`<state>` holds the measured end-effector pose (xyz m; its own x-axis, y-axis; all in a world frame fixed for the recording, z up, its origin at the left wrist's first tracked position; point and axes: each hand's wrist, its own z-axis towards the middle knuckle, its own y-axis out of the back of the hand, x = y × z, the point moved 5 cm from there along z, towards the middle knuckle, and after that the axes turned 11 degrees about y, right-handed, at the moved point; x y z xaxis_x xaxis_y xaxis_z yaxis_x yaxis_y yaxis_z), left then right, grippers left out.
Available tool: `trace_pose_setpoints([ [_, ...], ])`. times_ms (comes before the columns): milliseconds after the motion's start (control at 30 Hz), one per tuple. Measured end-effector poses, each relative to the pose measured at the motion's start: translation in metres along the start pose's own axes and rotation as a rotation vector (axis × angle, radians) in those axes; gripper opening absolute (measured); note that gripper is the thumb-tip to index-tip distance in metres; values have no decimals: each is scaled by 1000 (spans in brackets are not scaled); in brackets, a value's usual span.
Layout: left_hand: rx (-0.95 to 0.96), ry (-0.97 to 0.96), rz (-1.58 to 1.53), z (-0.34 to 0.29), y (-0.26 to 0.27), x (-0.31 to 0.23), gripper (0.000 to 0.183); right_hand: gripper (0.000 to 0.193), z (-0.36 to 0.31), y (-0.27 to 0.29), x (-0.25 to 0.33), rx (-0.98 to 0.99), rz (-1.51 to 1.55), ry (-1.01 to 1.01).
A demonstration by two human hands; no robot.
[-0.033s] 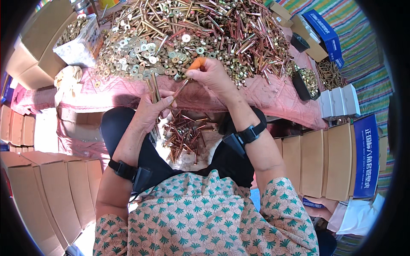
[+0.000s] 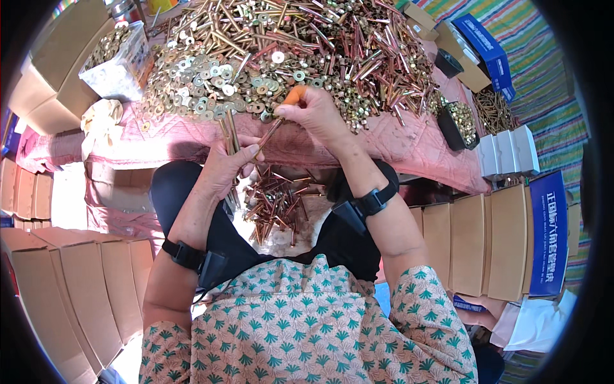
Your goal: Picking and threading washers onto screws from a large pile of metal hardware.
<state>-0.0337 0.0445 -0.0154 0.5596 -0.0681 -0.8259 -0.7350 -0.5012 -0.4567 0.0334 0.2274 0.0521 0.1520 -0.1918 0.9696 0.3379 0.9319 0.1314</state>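
My left hand [image 2: 224,169] is closed round several long brass-coloured bolts [image 2: 231,131], their ends sticking up past the fingers. One more bolt [image 2: 271,133], reddish and slanting, runs from my left thumb and fingers up to my right hand [image 2: 320,118]. The right thumb and a forefinger in an orange finger cover [image 2: 295,95] pinch its upper end; what sits at that tip is too small to make out. Just beyond my hands lie a heap of flat washers [image 2: 198,83] and a mound of loose bolts [image 2: 364,48]. Between my knees is a smaller pile of reddish bolts [image 2: 275,205].
A clear plastic tub [image 2: 130,77] holding washers stands at the far left, near a pale cloth [image 2: 101,125]. Black trays, one with nuts [image 2: 462,121], sit at the right. Cardboard boxes [image 2: 83,281] line both sides. Part of another person [image 2: 480,311] shows at lower right.
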Motion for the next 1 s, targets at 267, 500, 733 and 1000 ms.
trace_pose_setpoints([
  [267,-39,55,-45,-1,-6,0,23,20,-3,0,-10,-64,-132,2],
  [500,29,81,-2,2,0,3,25,17,-16,5,0,43,210,-75],
  [733,64,141,-40,2,-4,8,24,19,-19,9,3,75,234,-107],
  [1000,36,62,-17,0,-5,5,27,10,-13,2,0,-16,93,-8],
])
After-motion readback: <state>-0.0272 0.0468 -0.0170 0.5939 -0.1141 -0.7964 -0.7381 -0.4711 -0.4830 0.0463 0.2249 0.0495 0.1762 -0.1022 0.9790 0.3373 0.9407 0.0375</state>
